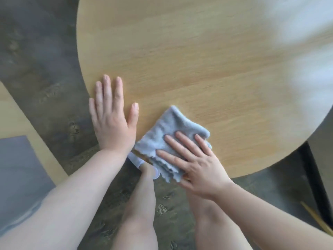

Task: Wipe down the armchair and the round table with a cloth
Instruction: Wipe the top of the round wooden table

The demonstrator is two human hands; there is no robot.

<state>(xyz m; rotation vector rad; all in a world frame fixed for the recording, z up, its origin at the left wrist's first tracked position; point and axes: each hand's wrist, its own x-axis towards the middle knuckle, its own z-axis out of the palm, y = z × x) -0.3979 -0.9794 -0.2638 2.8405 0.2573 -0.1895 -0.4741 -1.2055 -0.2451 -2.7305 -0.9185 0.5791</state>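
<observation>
A round table (198,60) with a light wooden top fills the upper middle of the head view. A folded light blue cloth (167,134) lies on its near edge. My right hand (194,161) presses flat on the cloth, fingers spread over it. My left hand (112,116) rests flat on the bare tabletop just left of the cloth, fingers apart, holding nothing. The armchair is not in view.
A dark patterned carpet (45,78) lies under and around the table. My bare legs and a foot in a white sock (138,160) stand below the table edge. A grey surface (16,168) sits at the left. A dark table leg (310,170) shows at the right.
</observation>
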